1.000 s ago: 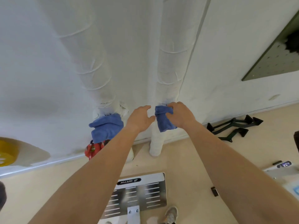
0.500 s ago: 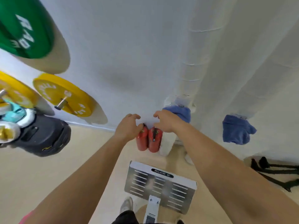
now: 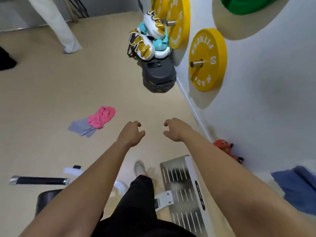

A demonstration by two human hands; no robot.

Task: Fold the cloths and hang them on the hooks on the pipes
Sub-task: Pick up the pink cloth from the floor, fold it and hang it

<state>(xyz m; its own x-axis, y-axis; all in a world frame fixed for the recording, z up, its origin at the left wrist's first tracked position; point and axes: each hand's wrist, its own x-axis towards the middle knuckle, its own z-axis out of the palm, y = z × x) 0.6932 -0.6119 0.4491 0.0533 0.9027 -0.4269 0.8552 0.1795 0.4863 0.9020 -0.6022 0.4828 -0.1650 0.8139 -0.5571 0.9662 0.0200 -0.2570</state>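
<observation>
View from a head camera looking down over a beige floor (image 3: 51,93), with a white wall (image 3: 273,108) running along the right side. Two bare forearms reach forward from the near edge. The left hand (image 3: 131,134) and the right hand (image 3: 176,129) hang side by side in the air above the floor, a gap between them. Both are empty, with fingers loosely curled and touching nothing. On the floor, left of and a little beyond the left hand, lies a crumpled pink cloth (image 3: 101,117). It partly overlaps a flatter grey cloth (image 3: 81,128) on its near left side. At the near right edge, a blue cloth (image 3: 297,189) shows against the wall; what holds it up cannot be told. Below the arms are the person's black trouser leg (image 3: 136,199) and one shoe (image 3: 139,168), just left of a slotted metal plate (image 3: 183,187) lying on the floor. A red object (image 3: 225,149) sits at the foot of the wall to the right of the right forearm. Farther along the wall, yellow weight plates (image 3: 207,59) are mounted on pegs, with part of a green plate (image 3: 248,4) at the top edge. Beside them a dark grey case (image 3: 159,74) carries a pile of white, gold and teal gear (image 3: 148,40). At the far left stands another person's pale trouser leg (image 3: 59,26). A bar with a black grip (image 3: 39,180) lies at the near left.
</observation>
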